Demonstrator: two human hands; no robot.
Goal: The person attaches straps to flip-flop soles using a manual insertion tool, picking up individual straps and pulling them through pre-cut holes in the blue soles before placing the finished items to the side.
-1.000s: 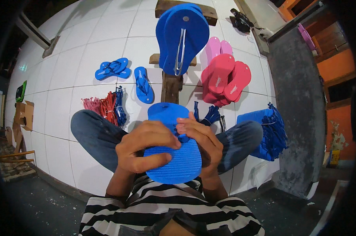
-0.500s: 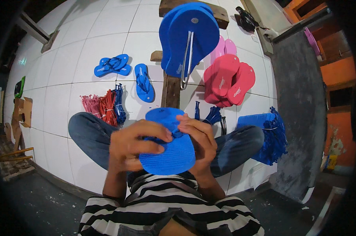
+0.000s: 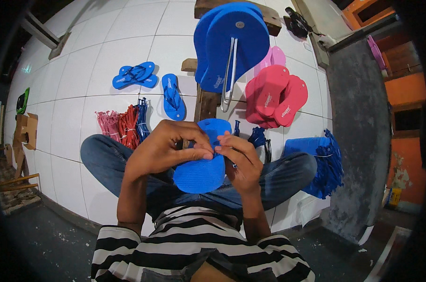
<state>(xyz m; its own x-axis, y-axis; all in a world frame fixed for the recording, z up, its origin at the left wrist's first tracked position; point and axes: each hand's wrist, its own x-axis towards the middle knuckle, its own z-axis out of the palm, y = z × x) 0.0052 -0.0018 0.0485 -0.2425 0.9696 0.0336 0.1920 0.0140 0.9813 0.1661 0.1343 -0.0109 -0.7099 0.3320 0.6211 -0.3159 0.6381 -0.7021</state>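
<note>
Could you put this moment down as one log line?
Left hand: at middle of blue sole | Right hand: at its right edge | Ridged side: showing | Ahead: red soles

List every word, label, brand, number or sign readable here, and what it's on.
I won't copy wording; print stands here:
Upper blue soles: white lettering, small round mark.
Red soles: white lettering.
Blue sandals: pale marks, too small to read.
Held blue sole: no print I can make out.
</note>
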